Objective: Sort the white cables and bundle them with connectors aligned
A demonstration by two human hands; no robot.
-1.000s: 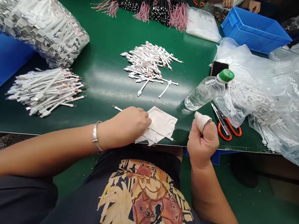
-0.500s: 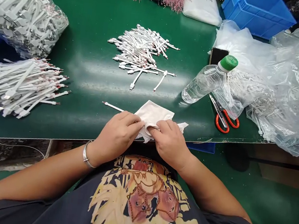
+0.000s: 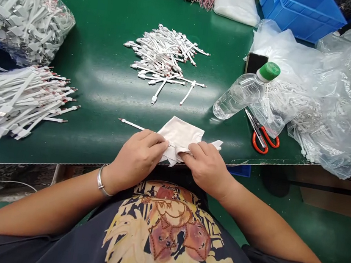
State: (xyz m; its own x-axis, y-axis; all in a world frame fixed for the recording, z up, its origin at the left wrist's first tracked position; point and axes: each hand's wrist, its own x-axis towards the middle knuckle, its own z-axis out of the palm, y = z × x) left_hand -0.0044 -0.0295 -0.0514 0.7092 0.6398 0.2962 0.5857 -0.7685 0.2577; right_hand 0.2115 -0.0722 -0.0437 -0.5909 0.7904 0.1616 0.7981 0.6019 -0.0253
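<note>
At the near edge of the bench, a white cloth [image 3: 182, 131] lies partly folded between my hands. My right hand [image 3: 206, 163] pinches a fold of it, thumb tucked under the fingers. A short white cable [image 3: 132, 124] with bare wire tips pokes out past my left hand [image 3: 140, 157], whose closed thumb and fingers grip it beside the cloth's left edge. The stretch of cable inside the cloth is hidden. A pale scrap or end [image 3: 217, 144] shows just beyond my right fingers; I cannot make out which.
Ahead lies a pile of short white cables [image 3: 169, 54], with another cable pile [image 3: 25, 100] and a full clear bag [image 3: 26, 15] on the left. To the right are a water bottle [image 3: 239, 96], red-handled scissors [image 3: 261, 135], a phone [image 3: 255, 64], plastic bags [image 3: 326, 99] and a blue crate [image 3: 301, 19].
My right hand has slid slightly to the right, drawing the cloth fold along with it. My left hand stays nearly in place. The whole view has shifted a little.
</note>
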